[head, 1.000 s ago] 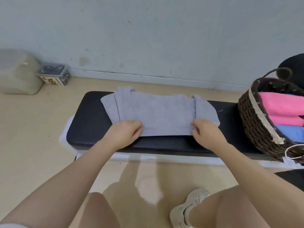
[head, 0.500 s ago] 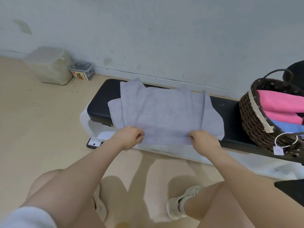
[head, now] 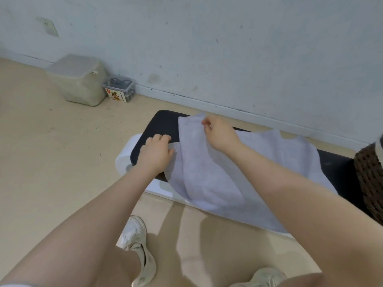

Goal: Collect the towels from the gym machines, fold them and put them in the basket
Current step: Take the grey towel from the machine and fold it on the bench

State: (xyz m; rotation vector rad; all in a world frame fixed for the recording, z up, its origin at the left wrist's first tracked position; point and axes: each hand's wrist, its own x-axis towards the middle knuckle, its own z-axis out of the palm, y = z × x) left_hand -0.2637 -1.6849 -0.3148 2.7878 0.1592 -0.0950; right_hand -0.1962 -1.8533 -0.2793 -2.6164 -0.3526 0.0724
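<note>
Grey towel (head: 209,175) on bench (head: 163,123), far corner pinched in right hand (head: 219,133), left edge under curled left hand (head: 155,152).

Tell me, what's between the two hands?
In the head view, a raised fold of the grey towel lies between the left hand and the right hand, over the black bench.

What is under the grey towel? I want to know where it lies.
The towel lies on a black bench, bare at its left end. A white base shows below. The bench's middle is covered.
</note>
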